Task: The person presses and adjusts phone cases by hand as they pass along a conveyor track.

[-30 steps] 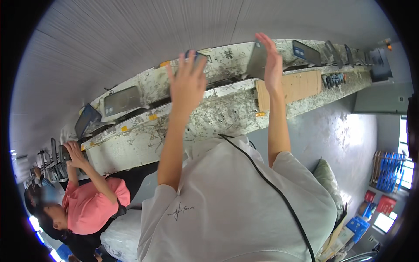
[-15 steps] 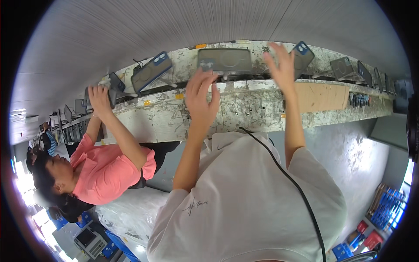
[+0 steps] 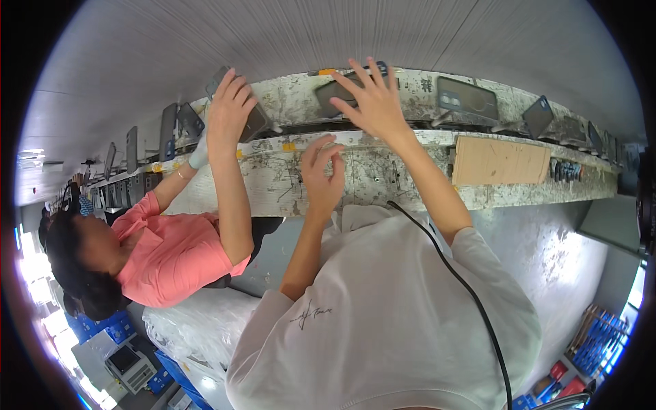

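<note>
My right hand (image 3: 376,102) reaches over the far side of the bench with its fingers spread. Beneath it is a dark phone case with a blue camera rim (image 3: 329,97), partly covered by the hand; whether the fingertips touch it I cannot tell. Nearer to me, above the bench's front part, my left hand (image 3: 322,179) is raised with its fingers loosely bent and apart, nothing between them. Just right of my right hand, another grey phone case (image 3: 467,99) lies sideways on a holder. A tilted case with a blue rim (image 3: 538,117) stands farther along.
Along the worn white bench (image 3: 403,160) runs a dark slot with holders and several more cases. A cardboard sheet (image 3: 502,161) lies at the right, beside a row of small dark parts (image 3: 568,172). At my left a co-worker in a pink shirt (image 3: 181,256) handles a case (image 3: 254,124).
The cases have shifted to the right along the bench. My right hand has moved left, over the newly arrived case, and my left hand has drawn back toward me. The co-worker's hands have moved right.
</note>
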A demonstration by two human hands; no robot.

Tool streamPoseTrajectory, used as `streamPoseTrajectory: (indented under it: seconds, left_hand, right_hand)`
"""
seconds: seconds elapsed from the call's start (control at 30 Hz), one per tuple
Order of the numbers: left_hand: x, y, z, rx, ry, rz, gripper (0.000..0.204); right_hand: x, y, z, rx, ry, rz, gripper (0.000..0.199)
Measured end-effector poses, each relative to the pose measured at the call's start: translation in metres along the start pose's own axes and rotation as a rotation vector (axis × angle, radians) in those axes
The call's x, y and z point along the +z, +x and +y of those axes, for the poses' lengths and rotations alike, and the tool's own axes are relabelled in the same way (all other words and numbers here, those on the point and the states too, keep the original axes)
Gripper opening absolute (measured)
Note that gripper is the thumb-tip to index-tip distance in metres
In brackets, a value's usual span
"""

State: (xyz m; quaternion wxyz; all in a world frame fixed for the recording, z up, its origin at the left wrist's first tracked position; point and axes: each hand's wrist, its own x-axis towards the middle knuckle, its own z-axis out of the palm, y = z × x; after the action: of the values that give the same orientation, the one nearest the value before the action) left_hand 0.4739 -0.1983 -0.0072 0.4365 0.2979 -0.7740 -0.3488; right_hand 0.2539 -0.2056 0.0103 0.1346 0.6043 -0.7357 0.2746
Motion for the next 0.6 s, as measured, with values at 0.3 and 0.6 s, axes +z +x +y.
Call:
streamPoseTrajectory:
  seconds: [0.3,0.6]
  left_hand:
    - [-0.017,0.035,0.0,0.207,0.039,0.138,0.032]
    - [0.109,0.125,-0.001,0.379,0.592,-0.447,0.051]
  right_hand:
    - [-0.056,-0.05,0.109,0.287,-0.092,-0.049,0.054]
    - [-0.128,-0.076,0.13,0.469,0.639,0.526,0.033]
